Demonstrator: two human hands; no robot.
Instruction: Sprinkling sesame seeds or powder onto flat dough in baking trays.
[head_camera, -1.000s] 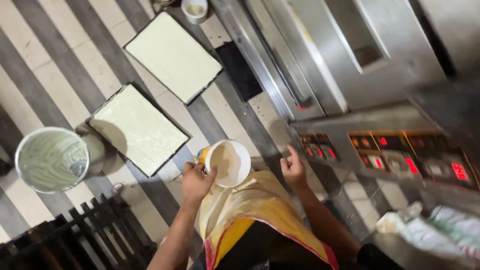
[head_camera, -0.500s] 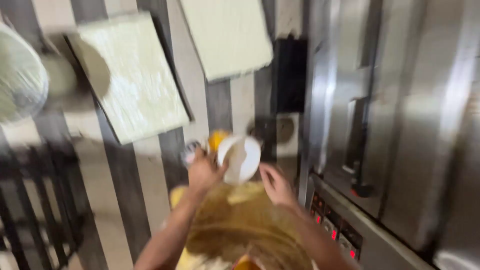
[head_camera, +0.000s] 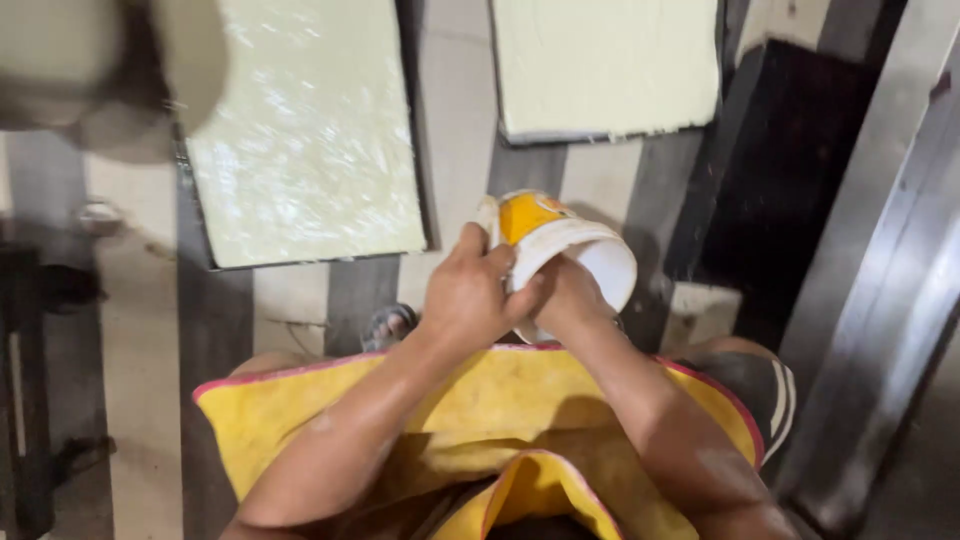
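Both hands are now bunching together on the tub, where a second ago the right one was hanging off to the side. So the left hand (head_camera: 470, 295) is wrapping its fingers over the rim of the white and yellow tub (head_camera: 560, 255) at centre frame, and the right hand (head_camera: 565, 295) is gripping it from underneath. It's tipping sideways over the yellow cloth (head_camera: 400, 420) on the lap. Looks risky to me: with that tilt, whatever's inside could be sliding out, or the tub could be slipping onto the pale trays (head_camera: 310, 140) on the floor in the upper part.
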